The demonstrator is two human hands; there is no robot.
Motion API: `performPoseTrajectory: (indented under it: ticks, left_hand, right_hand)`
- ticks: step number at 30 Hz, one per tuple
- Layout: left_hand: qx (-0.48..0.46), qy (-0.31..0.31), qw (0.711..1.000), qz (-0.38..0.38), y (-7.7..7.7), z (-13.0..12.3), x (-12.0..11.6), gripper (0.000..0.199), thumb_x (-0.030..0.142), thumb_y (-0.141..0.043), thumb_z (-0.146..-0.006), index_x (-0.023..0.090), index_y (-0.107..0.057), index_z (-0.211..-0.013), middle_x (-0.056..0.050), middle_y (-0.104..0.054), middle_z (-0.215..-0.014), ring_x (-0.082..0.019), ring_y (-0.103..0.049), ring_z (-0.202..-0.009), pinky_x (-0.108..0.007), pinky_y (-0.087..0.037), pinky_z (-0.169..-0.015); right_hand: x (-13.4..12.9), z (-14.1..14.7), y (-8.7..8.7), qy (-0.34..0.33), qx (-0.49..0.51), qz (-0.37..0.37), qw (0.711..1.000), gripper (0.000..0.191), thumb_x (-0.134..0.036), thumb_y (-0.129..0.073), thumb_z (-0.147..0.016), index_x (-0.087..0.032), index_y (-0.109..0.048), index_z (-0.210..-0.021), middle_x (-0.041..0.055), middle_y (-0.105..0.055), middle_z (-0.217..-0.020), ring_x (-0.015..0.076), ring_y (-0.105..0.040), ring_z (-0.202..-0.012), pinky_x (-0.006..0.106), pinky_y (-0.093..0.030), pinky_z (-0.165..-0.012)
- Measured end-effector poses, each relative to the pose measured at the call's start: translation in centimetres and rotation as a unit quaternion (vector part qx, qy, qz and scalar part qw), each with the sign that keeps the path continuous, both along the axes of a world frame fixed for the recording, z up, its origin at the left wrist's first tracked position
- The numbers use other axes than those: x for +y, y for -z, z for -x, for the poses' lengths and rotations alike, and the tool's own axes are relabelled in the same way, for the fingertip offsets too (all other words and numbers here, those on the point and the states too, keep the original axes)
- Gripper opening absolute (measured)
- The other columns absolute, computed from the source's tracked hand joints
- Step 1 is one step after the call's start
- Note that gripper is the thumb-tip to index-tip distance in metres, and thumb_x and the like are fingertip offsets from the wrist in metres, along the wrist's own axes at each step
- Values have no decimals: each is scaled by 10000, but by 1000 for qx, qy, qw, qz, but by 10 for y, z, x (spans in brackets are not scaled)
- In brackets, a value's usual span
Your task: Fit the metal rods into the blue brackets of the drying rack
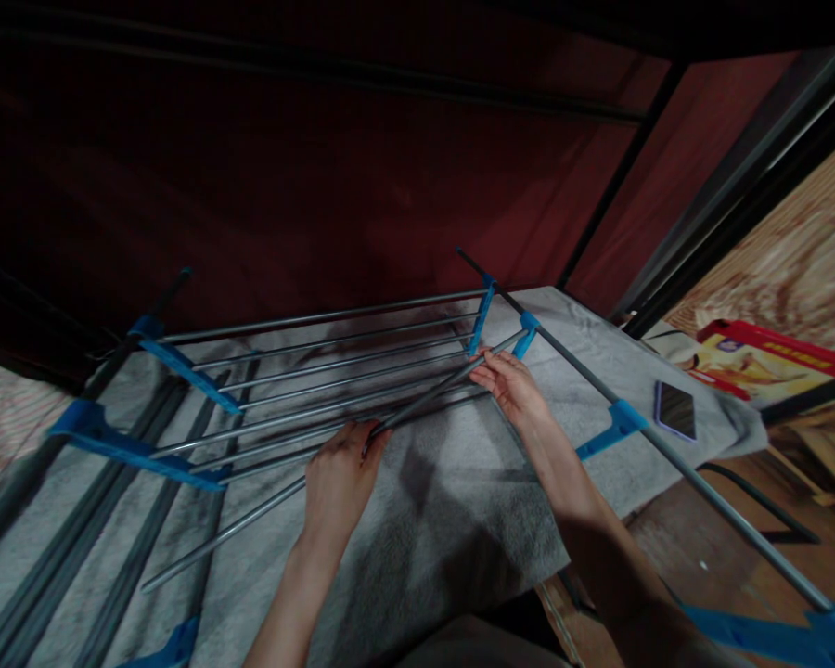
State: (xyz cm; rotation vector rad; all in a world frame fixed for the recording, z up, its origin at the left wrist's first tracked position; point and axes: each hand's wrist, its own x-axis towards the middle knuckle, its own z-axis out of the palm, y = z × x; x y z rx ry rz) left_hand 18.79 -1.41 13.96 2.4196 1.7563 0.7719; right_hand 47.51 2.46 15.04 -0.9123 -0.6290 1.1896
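Note:
Both hands grip one slim grey metal rod (237, 527). My left hand (340, 468) is closed around its middle, and my right hand (507, 382) pinches it closer to the right end. That end meets a blue plastic bracket (527, 334) on the right side pole (577, 359); whether it sits in a hole I cannot tell. The rod's left end is free, slanting toward me below the left blue bracket (129, 453). Beyond my hands, several parallel rods (334, 351) span the brackets of what looks like a drying rack frame.
Several loose grey tubes (122, 501) lie at the left on the grey cloth-covered surface (452, 529). At the right are a phone (676, 410) and a red and yellow box (772, 364). Another blue bracket (612, 429) juts inward from the right pole. A dark red panel (362, 204) stands behind.

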Motion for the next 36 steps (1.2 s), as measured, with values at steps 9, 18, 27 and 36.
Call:
performPoseTrajectory:
  ticks: [9, 18, 27, 36]
  left_hand:
    - [-8, 8, 1000, -17, -2, 2, 6, 309, 398, -517, -997, 207, -746, -1076, -56, -763, -1001, -236, -721, -835, -305, -471, -674]
    - [0, 27, 996, -86, -8, 7, 16, 330, 411, -510, -1006, 195, -751, -1068, -52, -751, -924, -239, -699, -790, -321, -448, -668]
    - [32, 40, 989, -140, -27, 12, 33, 353, 424, -489, -1016, 188, -748, -1061, -59, -749, -930, -241, -677, -782, -327, -433, -677]
    - [60, 49, 985, -155, -35, 15, 44, 374, 425, -474, -1017, 175, -748, -1067, -73, -745, -922, -260, -674, -775, -355, -442, -674]
  right_hand:
    - [1, -2, 2, -11, 7, 4, 1000, 297, -336, -920, -677, -228, -697, -841, -19, -729, -817, 135, -696, -708, 258, -624, -710]
    - [1, -1, 1, -17, -8, 0, 1000, 320, -397, -899, -694, -226, -664, -829, -16, -704, -775, 144, -689, -705, 285, -606, -722]
    - [-5, -24, 35, 291, -243, -15, 925, 367, -402, -697, -741, -250, -592, -1058, 53, -645, -1108, 193, -623, -973, 377, -568, -847]
    - [12, -48, 41, 263, -336, -46, 904, 619, -336, -608, -766, -258, -560, -1379, 90, -561, -1472, 268, -503, -1378, 489, -361, -1185]
